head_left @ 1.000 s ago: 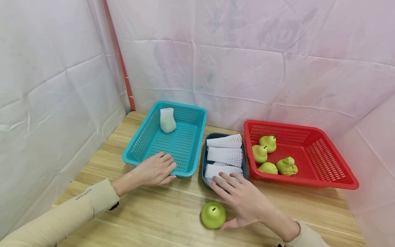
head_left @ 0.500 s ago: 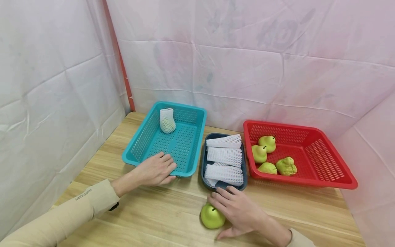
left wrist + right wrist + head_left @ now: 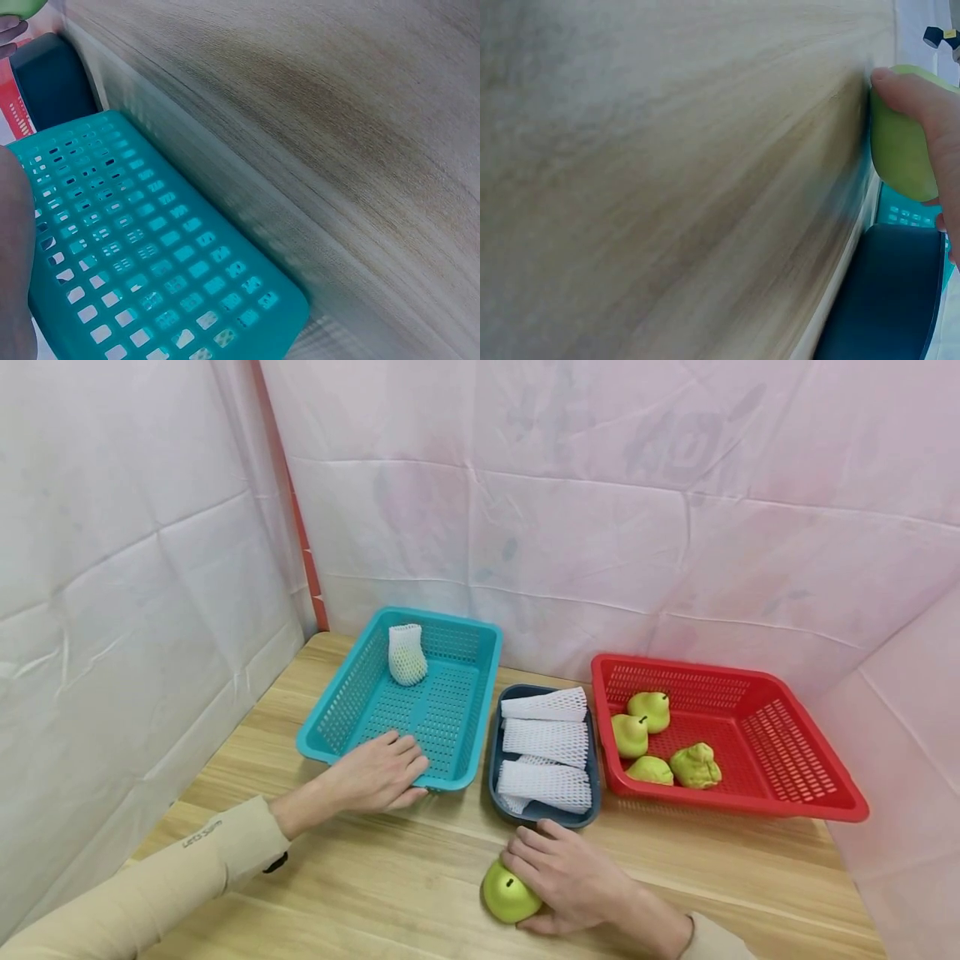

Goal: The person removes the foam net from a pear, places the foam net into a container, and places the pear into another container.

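A green pear (image 3: 507, 897) stands on the wooden table near the front, its dark stem pointing up. My right hand (image 3: 573, 881) grips it from the right, fingers curled round the far side and thumb on the near side. The right wrist view shows the thumb (image 3: 904, 91) against the pear (image 3: 900, 150). My left hand (image 3: 378, 772) holds the near rim of the teal basket (image 3: 491, 693), its fingers bent over the edge. Inside that basket, one pear in a white foam net (image 3: 407, 656) leans against the back left.
Between the baskets sits a dark blue tray (image 3: 597, 785) with several white foam net sleeves (image 3: 546, 741). To the right, a red basket (image 3: 817, 764) holds several pears (image 3: 649, 712). A pale cloth (image 3: 570, 527) hangs behind the table.
My right hand has come down from over the tray's front to the pear and closed round it, shifting the pear slightly left. The left hand has stayed put.
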Demonstrator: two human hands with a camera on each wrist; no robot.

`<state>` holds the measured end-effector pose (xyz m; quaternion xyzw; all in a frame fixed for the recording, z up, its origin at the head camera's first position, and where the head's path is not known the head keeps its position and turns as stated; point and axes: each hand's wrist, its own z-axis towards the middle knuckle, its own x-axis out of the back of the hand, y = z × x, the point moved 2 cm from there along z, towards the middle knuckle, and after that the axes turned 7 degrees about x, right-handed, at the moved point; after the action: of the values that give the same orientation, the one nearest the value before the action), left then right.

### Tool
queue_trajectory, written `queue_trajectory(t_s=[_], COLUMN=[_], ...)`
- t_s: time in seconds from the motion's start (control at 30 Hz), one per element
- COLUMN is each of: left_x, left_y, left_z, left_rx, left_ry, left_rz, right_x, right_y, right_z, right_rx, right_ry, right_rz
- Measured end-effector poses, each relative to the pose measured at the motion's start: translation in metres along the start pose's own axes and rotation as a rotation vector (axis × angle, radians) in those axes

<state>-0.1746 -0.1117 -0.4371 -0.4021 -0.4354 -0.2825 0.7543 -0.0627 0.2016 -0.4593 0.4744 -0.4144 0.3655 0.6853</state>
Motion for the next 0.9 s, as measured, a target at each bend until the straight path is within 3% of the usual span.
queue_trajectory(t_s=[0.43, 0.63, 0.9], left_x=[-0.001, -0.002, 0.000], left_y=[0.001, 0.001, 0.000], left_z=[0.000, 0.000, -0.001], left_rx=[0.009, 0.009, 0.013], left_ry=[-0.014, -0.018, -0.015], left_rz=[-0.009, -0.010, -0.016], right_x=[-0.001, 0.006, 0.020], right_y=[-0.001, 0.004, 0.015], right_z=[0.004, 0.004, 0.004], right_rx=[0.002, -0.006, 0.019], right_ry=[0.036, 0.007, 0.041], right_rz=[-0.008, -0.020, -0.089])
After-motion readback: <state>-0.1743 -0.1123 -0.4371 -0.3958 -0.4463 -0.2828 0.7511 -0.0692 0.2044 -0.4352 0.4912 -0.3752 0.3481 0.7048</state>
